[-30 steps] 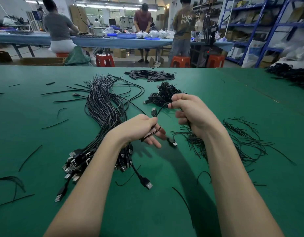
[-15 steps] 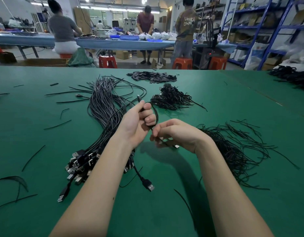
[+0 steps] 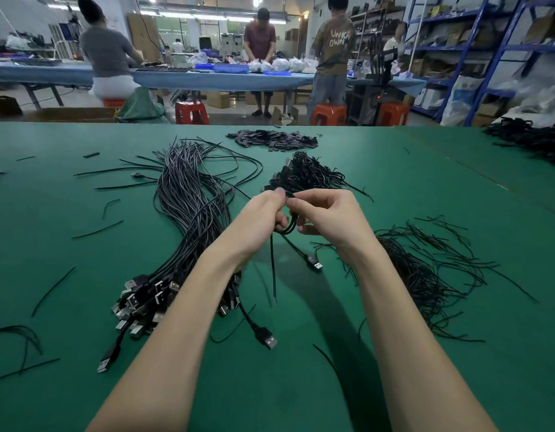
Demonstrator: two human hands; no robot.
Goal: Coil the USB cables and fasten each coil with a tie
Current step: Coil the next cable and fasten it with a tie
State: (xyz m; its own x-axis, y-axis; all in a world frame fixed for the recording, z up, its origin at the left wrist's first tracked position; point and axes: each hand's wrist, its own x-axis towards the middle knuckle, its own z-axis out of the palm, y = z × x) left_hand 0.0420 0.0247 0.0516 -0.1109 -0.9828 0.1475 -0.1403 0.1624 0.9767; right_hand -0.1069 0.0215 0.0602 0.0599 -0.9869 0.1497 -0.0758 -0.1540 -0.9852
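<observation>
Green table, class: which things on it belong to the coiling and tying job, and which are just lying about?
Job:
- small black cable coil, held by left hand and right hand
- long bundle of black USB cables
- loose heap of thin black ties
- pile of finished black coils

Lying about:
- heap of flat black strips

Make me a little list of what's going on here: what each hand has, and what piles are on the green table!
left hand: grips coiled cable
right hand: pinches the same coil
dangling plug: hangs below the hands
cable bundle: left, uncoiled
tie pile: right
finished coils: behind the hands
table: green
</observation>
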